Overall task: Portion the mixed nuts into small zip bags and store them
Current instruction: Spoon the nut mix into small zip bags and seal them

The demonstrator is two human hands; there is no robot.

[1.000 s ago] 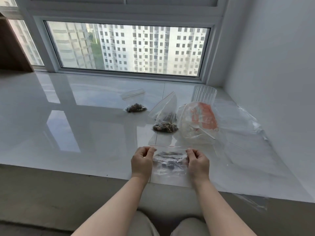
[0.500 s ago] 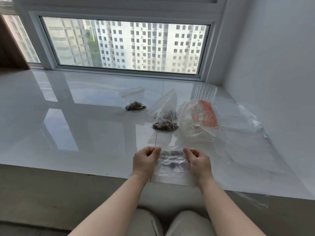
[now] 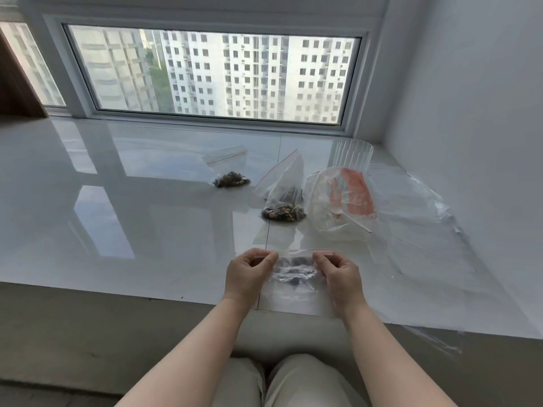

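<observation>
Both my hands, left (image 3: 248, 273) and right (image 3: 340, 274), pinch the zip bag (image 3: 295, 270) top; I should press evenly along the red strip, expelling air first

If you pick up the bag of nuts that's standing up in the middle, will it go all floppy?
Probably. The middle bag is thin clear plastic, with nuts only at the bottom, so the top would likely sag. Its red zip edge looks partly open, so tipping it might spill nuts. It should feel bottom-heavy but light.

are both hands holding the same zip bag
Yes, the left hand and right hand each pinch a top corner of one small zip bag.
</observation>
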